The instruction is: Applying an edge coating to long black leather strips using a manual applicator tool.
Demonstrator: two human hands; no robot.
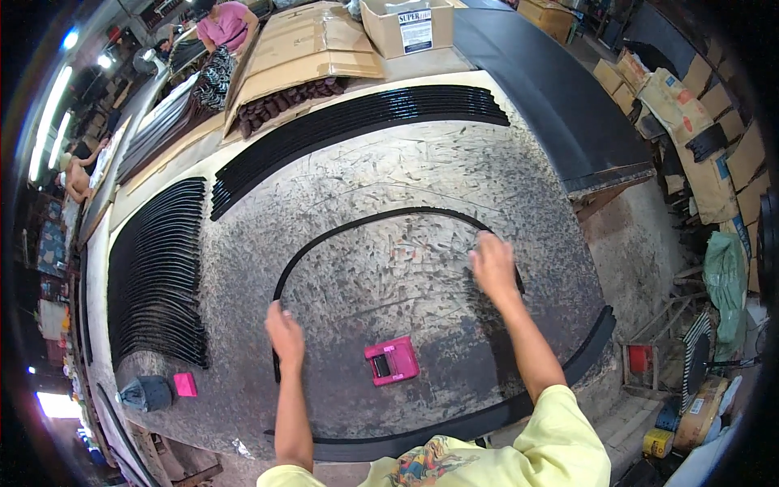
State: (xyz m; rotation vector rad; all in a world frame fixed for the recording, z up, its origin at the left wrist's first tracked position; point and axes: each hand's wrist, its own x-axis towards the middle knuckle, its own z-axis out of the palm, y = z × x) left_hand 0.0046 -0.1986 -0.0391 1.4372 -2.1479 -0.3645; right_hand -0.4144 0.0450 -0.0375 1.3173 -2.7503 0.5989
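A thin black strip (410,209), rubber-like and bent into an arch, lies across the worn table top. My left hand (286,334) is closed around its left side, near the lower end. Farther up the right side, my right hand (493,264) is slightly blurred, its fingers closed at the strip. Between my forearms sits a pink box-like tool (391,361) with a black part in its face; neither hand touches it.
Black strips lie in a row (365,122) along the table's far side and in a stack (158,276) at left. A dark band (487,418) curves along the near edge. A pink block (185,385) sits beside a grey-blue bundle (150,393). Cardboard (312,40) stands behind; people work at far left.
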